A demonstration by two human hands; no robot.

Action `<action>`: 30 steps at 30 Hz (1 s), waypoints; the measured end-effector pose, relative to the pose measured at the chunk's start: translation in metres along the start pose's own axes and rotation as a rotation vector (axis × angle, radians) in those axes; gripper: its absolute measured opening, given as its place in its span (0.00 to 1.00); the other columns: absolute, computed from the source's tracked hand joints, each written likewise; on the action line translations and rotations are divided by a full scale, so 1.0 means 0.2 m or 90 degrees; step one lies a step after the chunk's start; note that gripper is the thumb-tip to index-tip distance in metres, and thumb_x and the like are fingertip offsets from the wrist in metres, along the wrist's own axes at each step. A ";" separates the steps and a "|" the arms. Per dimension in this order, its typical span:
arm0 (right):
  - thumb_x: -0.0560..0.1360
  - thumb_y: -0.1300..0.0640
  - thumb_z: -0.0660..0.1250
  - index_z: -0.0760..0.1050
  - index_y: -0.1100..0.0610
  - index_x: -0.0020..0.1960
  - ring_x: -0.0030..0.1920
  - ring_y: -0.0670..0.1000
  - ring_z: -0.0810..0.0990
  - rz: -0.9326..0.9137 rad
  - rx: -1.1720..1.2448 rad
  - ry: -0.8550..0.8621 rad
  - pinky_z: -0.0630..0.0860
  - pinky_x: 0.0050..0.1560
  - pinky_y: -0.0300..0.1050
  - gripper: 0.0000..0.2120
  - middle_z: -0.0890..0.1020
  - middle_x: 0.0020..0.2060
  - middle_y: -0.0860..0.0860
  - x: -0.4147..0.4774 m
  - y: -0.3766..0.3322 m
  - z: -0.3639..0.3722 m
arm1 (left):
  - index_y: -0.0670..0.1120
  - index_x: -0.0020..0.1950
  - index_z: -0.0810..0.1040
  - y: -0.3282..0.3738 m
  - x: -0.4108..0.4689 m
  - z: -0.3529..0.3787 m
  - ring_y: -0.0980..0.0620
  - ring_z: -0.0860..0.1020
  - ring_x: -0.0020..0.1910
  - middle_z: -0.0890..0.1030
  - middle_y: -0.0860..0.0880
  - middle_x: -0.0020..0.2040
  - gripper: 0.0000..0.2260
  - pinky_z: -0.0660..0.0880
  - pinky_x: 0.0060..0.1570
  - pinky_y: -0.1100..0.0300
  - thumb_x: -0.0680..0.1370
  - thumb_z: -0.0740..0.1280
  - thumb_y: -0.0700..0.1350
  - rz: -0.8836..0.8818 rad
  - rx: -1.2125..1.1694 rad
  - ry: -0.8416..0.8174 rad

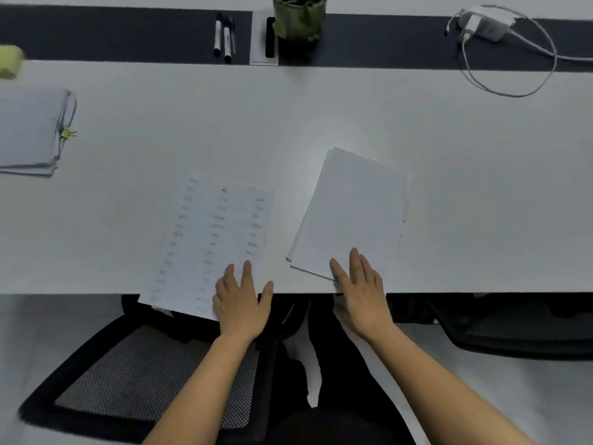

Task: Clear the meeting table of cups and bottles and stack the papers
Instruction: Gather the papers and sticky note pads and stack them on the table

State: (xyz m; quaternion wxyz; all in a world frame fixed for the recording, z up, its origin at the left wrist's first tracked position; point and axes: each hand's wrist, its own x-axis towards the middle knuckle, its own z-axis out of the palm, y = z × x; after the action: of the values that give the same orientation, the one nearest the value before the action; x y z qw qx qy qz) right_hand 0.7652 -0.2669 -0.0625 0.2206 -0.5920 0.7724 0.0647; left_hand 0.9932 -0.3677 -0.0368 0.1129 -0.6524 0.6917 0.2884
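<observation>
left hand (241, 301): open, palm down, fingers flat on printed sheet (211, 239)
right hand (361, 289): open, fingers spread, resting on blank stack (351, 210)
table (321, 117): edge under both wrists

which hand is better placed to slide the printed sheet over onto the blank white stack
Left. The left hand already lies flat on the printed paper sheet, which overhangs the white table edge. The right hand rests on the blank white paper stack.
</observation>
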 end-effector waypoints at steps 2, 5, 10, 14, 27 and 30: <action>0.67 0.63 0.76 0.54 0.51 0.81 0.76 0.67 0.60 0.026 -0.003 0.014 0.66 0.68 0.61 0.49 0.55 0.79 0.64 -0.04 0.04 -0.01 | 0.50 0.82 0.52 -0.01 -0.04 -0.01 0.40 0.49 0.79 0.49 0.42 0.81 0.36 0.49 0.75 0.40 0.80 0.60 0.63 -0.073 -0.127 0.088; 0.66 0.72 0.70 0.58 0.56 0.79 0.72 0.65 0.67 0.056 0.007 0.060 0.69 0.62 0.59 0.45 0.64 0.76 0.61 -0.11 0.08 -0.07 | 0.45 0.81 0.52 -0.04 -0.03 -0.05 0.37 0.54 0.77 0.49 0.40 0.80 0.44 0.52 0.74 0.38 0.74 0.72 0.59 -0.321 -0.407 0.254; 0.73 0.67 0.64 0.75 0.55 0.68 0.58 0.60 0.81 -0.068 0.116 0.148 0.73 0.52 0.50 0.24 0.83 0.59 0.53 -0.15 0.03 -0.27 | 0.45 0.79 0.55 -0.18 0.04 -0.12 0.43 0.71 0.67 0.65 0.43 0.75 0.44 0.72 0.65 0.47 0.72 0.78 0.51 -0.645 -0.880 0.224; 0.75 0.67 0.65 0.78 0.54 0.66 0.53 0.55 0.83 -0.126 0.208 0.376 0.77 0.49 0.45 0.21 0.84 0.57 0.51 -0.14 -0.08 -0.51 | 0.42 0.68 0.74 -0.22 0.05 -0.11 0.46 0.81 0.55 0.80 0.44 0.63 0.24 0.80 0.55 0.46 0.74 0.76 0.40 -0.549 -0.992 0.205; 0.78 0.54 0.65 0.78 0.45 0.61 0.55 0.48 0.82 0.268 0.755 0.206 0.78 0.57 0.45 0.13 0.83 0.54 0.43 0.10 0.22 -0.78 | 0.43 0.70 0.72 -0.07 -0.10 -0.22 0.49 0.77 0.57 0.76 0.48 0.61 0.20 0.75 0.60 0.52 0.79 0.66 0.33 -0.386 -0.965 0.334; 0.75 0.55 0.69 0.70 0.52 0.73 0.63 0.55 0.77 0.368 0.670 0.094 0.73 0.65 0.50 0.27 0.78 0.64 0.52 0.18 0.29 -0.66 | 0.48 0.67 0.72 -0.05 -0.11 -0.24 0.51 0.78 0.49 0.76 0.49 0.56 0.18 0.76 0.57 0.53 0.79 0.67 0.35 -0.399 -0.969 0.298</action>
State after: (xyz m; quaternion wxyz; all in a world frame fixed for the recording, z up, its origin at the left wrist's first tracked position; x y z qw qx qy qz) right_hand 0.6678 -0.3290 0.0308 0.4029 -0.1726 0.8436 -0.3101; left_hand 1.0165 -0.3745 0.0111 -0.4274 -0.7543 0.1027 0.4878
